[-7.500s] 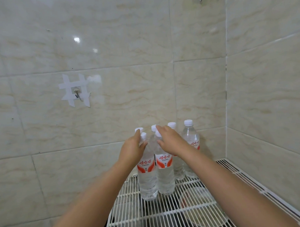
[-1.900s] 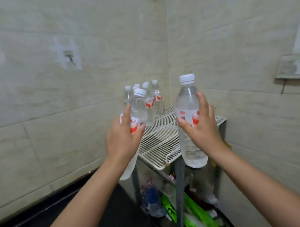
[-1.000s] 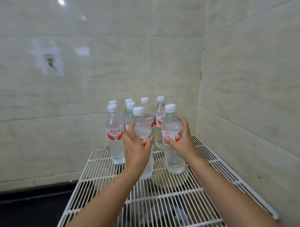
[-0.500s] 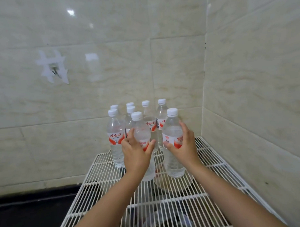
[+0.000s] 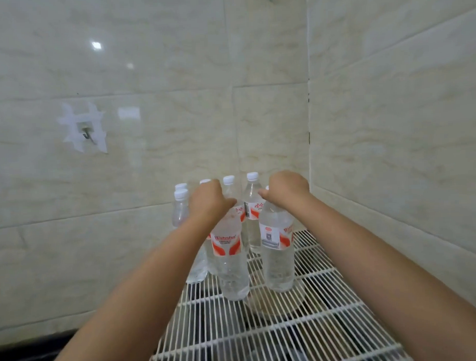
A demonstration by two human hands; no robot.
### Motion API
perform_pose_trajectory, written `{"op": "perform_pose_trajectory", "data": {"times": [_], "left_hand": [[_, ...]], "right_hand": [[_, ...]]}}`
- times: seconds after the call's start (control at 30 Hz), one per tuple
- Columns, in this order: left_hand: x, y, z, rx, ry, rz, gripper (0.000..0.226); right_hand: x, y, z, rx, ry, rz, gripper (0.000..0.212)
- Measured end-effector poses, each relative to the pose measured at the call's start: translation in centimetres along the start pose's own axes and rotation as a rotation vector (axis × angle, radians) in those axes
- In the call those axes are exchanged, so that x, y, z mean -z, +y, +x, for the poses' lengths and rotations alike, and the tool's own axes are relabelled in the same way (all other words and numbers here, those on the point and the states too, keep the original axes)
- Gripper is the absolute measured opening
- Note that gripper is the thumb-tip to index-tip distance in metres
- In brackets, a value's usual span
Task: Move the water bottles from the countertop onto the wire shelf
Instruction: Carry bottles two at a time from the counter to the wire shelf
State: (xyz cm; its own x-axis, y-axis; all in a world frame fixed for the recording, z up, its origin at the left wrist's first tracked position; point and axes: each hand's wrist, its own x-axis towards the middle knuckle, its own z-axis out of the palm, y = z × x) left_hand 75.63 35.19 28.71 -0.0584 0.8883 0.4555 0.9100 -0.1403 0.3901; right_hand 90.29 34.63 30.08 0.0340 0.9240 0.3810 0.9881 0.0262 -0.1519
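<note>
Clear plastic water bottles with white caps and red-and-white labels (image 5: 229,264) are standing upright on the white wire shelf (image 5: 304,329), the left hand (image 5: 206,201) and right hand (image 5: 285,186) apparently curling over two front bottle tops.

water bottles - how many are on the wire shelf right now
7 show: front-left bottle held by the left hand, front-right bottle by the right hand, two far-left bottles, three back-row bottles. The left arm may hide another.

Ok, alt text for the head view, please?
Both hands, left hand and right hand, grip the tops of two clear plastic water bottles standing on a white wire shelf, more bottles behind, in a tiled corner.
</note>
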Motion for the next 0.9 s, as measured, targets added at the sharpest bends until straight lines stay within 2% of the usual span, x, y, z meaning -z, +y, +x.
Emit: {"op": "perform_pose_trajectory", "data": {"times": [0.07,0.17,0.23,0.3,0.37,0.43,0.5,0.67,0.77,0.9], "left_hand": [[0.6,-0.6,0.4,-0.066,-0.059,-0.015,0.045],[1.8,-1.4,0.8,-0.186,-0.178,-0.024,0.047],[2.2,-1.7,0.8,-0.236,-0.223,-0.028,0.049],[2.0,-1.9,0.8,-0.227,-0.232,-0.039,0.053],[1.6,-1.6,0.8,-0.173,-0.207,-0.007,0.048],[1.2,-1.0,0.6,-0.124,-0.147,0.101,0.039],[1.0,-0.2,0.4,-0.108,-0.083,0.188,0.042],[1.7,0.5,1.3,-0.159,-0.135,0.167,0.042],[2.5,0.1,1.2,-0.293,-0.231,0.112,0.047],[2.7,-0.9,0.7,-0.338,-0.268,0.085,0.048]], "right_hand": [[0.9,0.3,-0.1,0.117,-0.101,0.001,0.04],[2.5,1.1,-0.2,0.24,-0.302,0.07,0.019],[3.2,1.4,-0.4,0.219,-0.356,0.164,0.03],[3.4,1.4,-0.6,0.248,-0.343,0.128,0.033],[3.1,1.0,-0.8,0.257,-0.306,0.049,0.032],[2.3,0.3,-0.7,0.221,-0.199,-0.078,0.038],[1.5,-0.3,-0.5,0.175,-0.125,-0.143,0.046],[1.1,-0.1,-0.1,0.01,-0.109,0.091,0.041],[1.3,0.6,-0.5,-0.005,-0.121,0.124,0.022],[1.4,1.1,-0.9,0.012,-0.168,0.248,0.035]]}}
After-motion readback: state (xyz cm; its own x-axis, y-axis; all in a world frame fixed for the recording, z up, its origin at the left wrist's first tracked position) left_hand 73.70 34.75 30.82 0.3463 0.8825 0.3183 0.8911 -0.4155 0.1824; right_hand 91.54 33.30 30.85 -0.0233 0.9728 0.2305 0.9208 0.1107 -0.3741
